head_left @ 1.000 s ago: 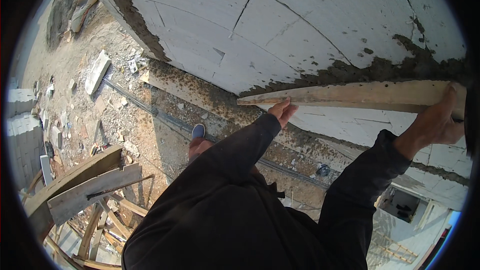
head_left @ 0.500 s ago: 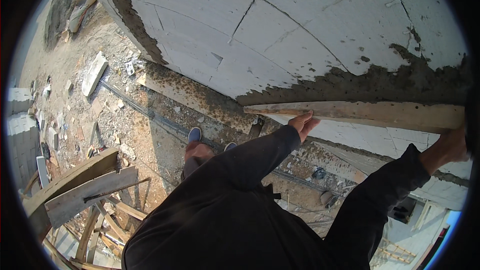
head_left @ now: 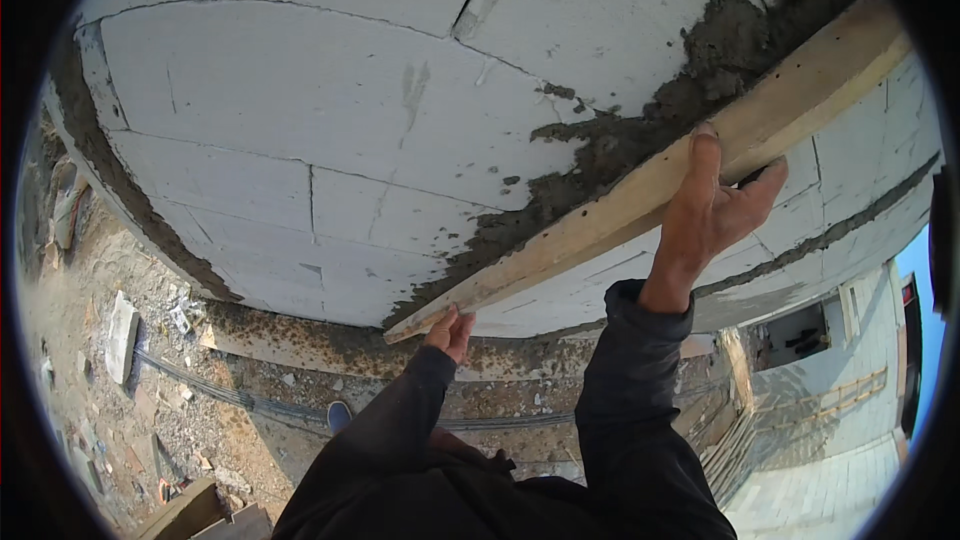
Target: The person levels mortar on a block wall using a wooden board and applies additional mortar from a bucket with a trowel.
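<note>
As the board [head_left: 615, 205] sits agst the wall [head_left: 260, 80] along dark mortar [head_left: 600, 155], long axis slanting lower-L to upper-R, L hand [head_left: 452, 333] pinches nr its lower-L end; R hand [head_left: 700, 210] grips farther up.

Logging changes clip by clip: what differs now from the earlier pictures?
The view has swung: the wooden board, nearly level before, now slants up rightward, and the right hand appears farther in from the right edge. Left hand and right keep their grip on it, against the mortar-smeared block wall.
</note>
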The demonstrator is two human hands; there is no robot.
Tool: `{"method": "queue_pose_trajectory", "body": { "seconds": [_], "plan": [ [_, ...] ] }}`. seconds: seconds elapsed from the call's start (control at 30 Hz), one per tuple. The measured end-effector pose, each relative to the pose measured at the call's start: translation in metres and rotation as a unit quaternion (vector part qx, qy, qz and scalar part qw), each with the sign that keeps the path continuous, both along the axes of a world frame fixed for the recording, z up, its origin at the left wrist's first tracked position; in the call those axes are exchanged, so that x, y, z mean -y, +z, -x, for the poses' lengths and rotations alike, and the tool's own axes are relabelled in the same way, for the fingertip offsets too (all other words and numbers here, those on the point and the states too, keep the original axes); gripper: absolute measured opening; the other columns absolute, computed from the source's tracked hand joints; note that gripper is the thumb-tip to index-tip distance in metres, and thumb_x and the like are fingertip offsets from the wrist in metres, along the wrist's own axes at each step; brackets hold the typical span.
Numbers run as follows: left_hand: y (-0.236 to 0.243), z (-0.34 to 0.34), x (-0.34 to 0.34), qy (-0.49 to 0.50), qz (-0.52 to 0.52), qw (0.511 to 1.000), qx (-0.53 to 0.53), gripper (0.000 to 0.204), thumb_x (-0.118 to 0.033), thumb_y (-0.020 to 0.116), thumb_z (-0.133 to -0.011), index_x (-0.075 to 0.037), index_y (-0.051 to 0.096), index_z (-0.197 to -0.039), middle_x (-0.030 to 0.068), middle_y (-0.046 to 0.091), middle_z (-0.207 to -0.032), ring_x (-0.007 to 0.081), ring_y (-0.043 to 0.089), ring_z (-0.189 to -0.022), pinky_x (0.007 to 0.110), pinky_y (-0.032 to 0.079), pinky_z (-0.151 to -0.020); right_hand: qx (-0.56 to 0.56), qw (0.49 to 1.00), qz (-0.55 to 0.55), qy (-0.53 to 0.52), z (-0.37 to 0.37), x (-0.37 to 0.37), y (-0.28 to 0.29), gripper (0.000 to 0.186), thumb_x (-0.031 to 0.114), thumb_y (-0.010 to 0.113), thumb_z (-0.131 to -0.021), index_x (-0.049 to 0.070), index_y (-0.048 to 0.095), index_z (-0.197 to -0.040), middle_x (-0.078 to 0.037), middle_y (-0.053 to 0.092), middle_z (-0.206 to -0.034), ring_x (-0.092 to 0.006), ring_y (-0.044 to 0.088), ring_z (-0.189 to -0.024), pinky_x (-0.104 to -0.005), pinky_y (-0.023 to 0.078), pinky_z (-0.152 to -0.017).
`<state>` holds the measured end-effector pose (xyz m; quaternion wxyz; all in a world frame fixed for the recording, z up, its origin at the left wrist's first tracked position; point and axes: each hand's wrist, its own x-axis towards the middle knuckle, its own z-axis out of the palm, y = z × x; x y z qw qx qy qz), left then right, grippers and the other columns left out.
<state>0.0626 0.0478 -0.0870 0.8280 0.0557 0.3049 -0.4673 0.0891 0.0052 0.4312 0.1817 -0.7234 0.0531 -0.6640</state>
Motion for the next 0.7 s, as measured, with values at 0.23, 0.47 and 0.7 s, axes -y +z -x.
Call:
{"method": "queue_pose_trajectory", "body": {
  "seconds": [0.23,0.47,0.7],
  "plan": [
    [0.083,0.030,0.040,-0.022,0.064,0.996,0.057,0.036,-0.016,0.072,-0.098,0.003,0.054,-0.122,0.0209,0.066,-0.116,0.0353,0.067,-0.115,0.040,0.062,-0.101,0.014,1.000,-0.003,0.008,0.040,0.053,0.079,0.037,0.010,0.073,-0.088,-0.008,0.055,-0.116,-0.015,0.065,-0.099,-0.0199,0.064,-0.087,-0.0332,0.053,-0.081],
    [0.040,0.004,0.035,-0.011,0.055,0.998,0.013,0.033,-0.018,0.067,-0.102,0.005,0.056,-0.122,0.0238,0.067,-0.116,0.0351,0.069,-0.110,0.042,0.065,-0.092,0.019,0.999,0.024,0.018,0.013,0.042,0.043,0.039,0.006,0.071,-0.089,-0.006,0.052,-0.122,-0.015,0.060,-0.107,-0.0218,0.060,-0.096,-0.0351,0.051,-0.086],
    [-0.018,-0.026,-0.017,0.023,0.031,0.999,-0.031,0.025,-0.018,0.066,-0.102,-0.002,0.061,-0.121,0.0183,0.070,-0.107,0.0318,0.071,-0.099,0.041,0.066,-0.084,0.017,0.998,0.058,-0.035,-0.018,-0.005,-0.014,0.046,0.003,0.070,-0.086,-0.007,0.049,-0.125,-0.019,0.055,-0.101,-0.0305,0.060,-0.089,-0.0409,0.051,-0.079]
  ]
}}
